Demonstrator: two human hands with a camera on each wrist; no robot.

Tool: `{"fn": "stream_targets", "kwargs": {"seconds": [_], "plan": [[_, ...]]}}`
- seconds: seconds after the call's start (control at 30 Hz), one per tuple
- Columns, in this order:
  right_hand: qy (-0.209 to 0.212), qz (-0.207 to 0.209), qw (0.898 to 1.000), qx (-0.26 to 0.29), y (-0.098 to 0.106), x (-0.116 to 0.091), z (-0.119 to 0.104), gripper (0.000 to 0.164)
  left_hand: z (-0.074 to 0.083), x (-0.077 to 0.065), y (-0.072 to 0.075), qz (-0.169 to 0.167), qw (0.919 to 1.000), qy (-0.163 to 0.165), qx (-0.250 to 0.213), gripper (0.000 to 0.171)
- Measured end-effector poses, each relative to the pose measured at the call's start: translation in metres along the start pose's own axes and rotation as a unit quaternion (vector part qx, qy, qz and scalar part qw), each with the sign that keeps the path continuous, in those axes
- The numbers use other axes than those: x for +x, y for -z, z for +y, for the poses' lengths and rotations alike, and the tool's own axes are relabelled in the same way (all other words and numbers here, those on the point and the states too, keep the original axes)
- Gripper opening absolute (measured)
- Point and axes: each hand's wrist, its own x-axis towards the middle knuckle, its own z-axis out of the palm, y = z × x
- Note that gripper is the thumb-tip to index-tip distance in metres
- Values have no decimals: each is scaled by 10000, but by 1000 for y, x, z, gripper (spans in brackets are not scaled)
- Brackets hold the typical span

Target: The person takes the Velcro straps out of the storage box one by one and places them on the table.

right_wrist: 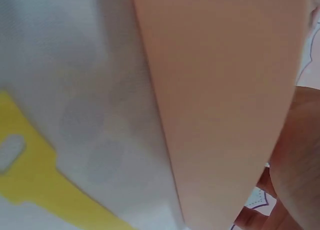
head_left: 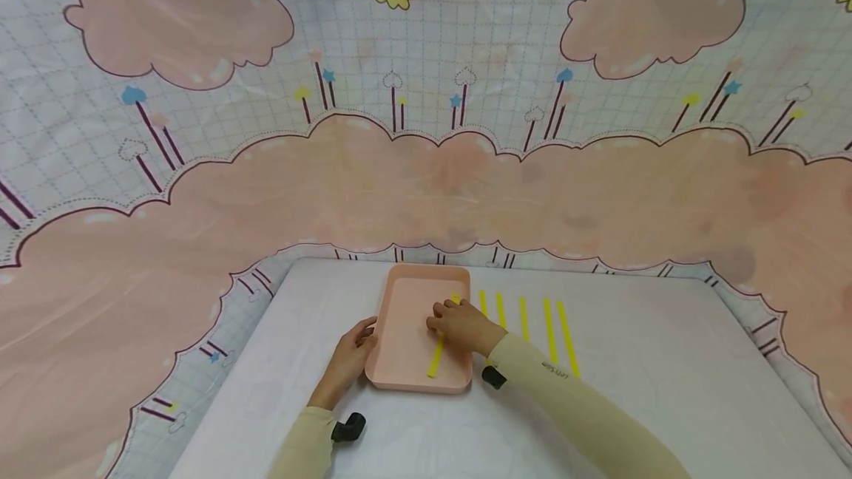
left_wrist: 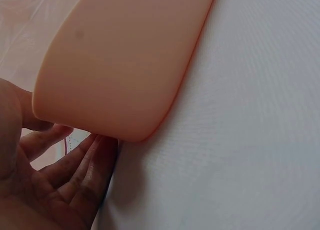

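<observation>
A shallow pink tray (head_left: 410, 316) lies on the white table. My left hand (head_left: 349, 358) rests against its left side, thumb at the rim and fingers fairly straight along the outer wall (left_wrist: 115, 89). Over the tray's right half, my right hand (head_left: 466, 327) has its fingers bent around a yellow strap (head_left: 435, 358). Both ends of that strap show past the hand; its middle is hidden. The right wrist view shows the tray's outer wall (right_wrist: 220, 99) beside the hand (right_wrist: 300, 160), its fingertips hidden behind the rim.
Several more yellow straps (head_left: 549, 327) lie side by side to the right of the tray. One close to the right wrist has a wide slotted end (right_wrist: 30, 155). Behind the table (head_left: 632, 361) hangs a patterned cloth (head_left: 466, 191) with pink clouds.
</observation>
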Motion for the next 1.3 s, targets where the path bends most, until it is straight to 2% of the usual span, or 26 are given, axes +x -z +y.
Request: {"fn": "stream_targets", "kwargs": {"seconds": [0.23,0.77,1.3], "plan": [[-85,-163,9998,107,-3,-1,-1,24,-2,-1,0,-21,10000,7,65,42],[-19,-187,9996,196,-5,-1,-3,20,0,-3,0,4,10000,-9,58,41],[118,8,9997,219,-9,-1,-2,21,5,-3,0,-24,10000,39,45,42]]}}
